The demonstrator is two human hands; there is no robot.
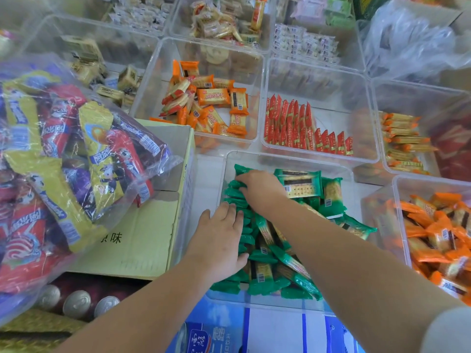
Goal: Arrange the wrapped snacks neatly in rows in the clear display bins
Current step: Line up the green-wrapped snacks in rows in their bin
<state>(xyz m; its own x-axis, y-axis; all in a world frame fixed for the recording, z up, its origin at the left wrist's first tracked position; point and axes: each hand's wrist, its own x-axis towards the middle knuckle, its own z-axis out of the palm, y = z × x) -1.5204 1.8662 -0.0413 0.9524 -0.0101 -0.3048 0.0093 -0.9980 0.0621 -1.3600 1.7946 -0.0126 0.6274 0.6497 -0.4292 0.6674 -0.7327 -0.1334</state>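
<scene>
A clear bin (288, 157) in front of me holds several green wrapped cracker packs (302, 186). A row of them stands on edge along the bin's left side, and the others lie loose toward the right. My left hand (220, 233) lies flat with straight fingers against the near part of that row. My right hand (258, 186) reaches across to the far end of the row, its fingers curled over the green packs there.
Other clear bins hold orange packs (211, 103), a row of red packs (300, 126), and orange packs at right (438, 230). A cardboard box (142, 225) and a plastic bag of colourful snacks (63, 159) sit at left. Cans (77, 303) stand below.
</scene>
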